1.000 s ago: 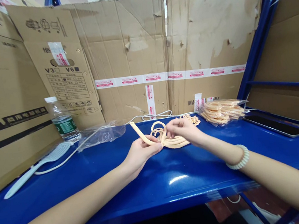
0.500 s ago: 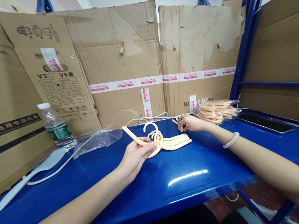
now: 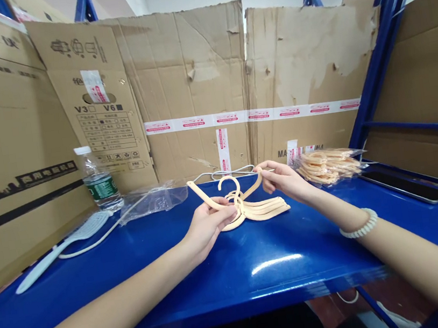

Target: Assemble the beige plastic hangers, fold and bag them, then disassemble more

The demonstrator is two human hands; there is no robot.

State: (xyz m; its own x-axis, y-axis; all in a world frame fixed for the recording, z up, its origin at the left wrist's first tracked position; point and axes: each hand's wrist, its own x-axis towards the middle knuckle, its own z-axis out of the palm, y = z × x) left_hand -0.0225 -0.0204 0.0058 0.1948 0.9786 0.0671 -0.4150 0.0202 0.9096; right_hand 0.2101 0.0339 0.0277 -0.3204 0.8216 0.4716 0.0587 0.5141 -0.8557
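Note:
A stack of several cream plastic hangers (image 3: 264, 207) lies on the blue metal shelf (image 3: 224, 261) in front of me. My left hand (image 3: 207, 225) is closed on the left arm of the stack, near the hooks. My right hand (image 3: 282, 179) pinches a single cream hanger (image 3: 251, 186) and holds it just above the stack, its hook pointing toward the other hooks. A white bead bracelet (image 3: 360, 225) is on my right wrist.
A clear bag of more cream hangers (image 3: 327, 165) lies at the back right. An empty clear bag (image 3: 153, 199), a water bottle (image 3: 99, 180), a pale hairbrush (image 3: 65, 242) and a white cable sit at the left. A dark phone (image 3: 407, 183) lies far right. Cardboard walls surround the shelf.
My right hand reached back toward the bag of hangers, took one hanger, and has brought it forward over the stack. My left hand stayed on the stack.

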